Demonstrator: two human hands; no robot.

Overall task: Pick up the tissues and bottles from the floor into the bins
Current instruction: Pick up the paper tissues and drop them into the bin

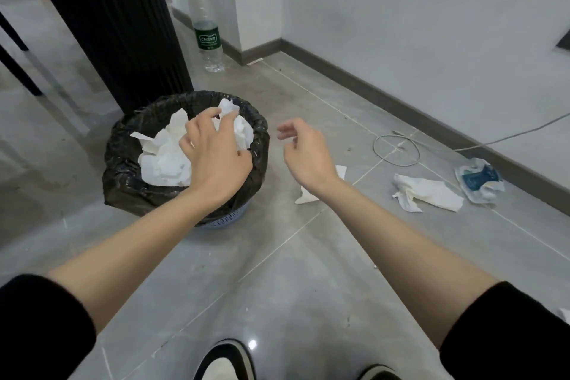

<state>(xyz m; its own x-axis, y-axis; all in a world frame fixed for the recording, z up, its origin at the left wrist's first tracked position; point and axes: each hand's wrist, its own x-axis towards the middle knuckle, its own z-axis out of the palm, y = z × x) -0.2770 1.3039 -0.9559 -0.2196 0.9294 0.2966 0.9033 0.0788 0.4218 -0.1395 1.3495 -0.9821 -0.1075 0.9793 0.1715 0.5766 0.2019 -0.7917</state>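
A bin lined with a black bag [123, 170] stands on the grey tiled floor, with several crumpled white tissues [163, 160] inside. My left hand [216, 151] is over the bin's right side, and its curled fingers pinch a white tissue [229, 108]. To the right of the bin my right hand [305, 148] hovers relaxed and holds nothing. One tissue [307, 196] lies on the floor partly hidden under my right wrist. Another tissue [428, 193] lies farther right. A clear plastic bottle with a green label [208, 31] stands upright by the wall corner.
A crumpled blue and white plastic packet [479, 179] lies near the baseboard at the right. A grey cable [398, 148] loops on the floor beside it. A black ribbed column [108, 25] rises behind the bin, with dark table legs [18, 68] at the left. My shoes [228, 361] show at the bottom edge.
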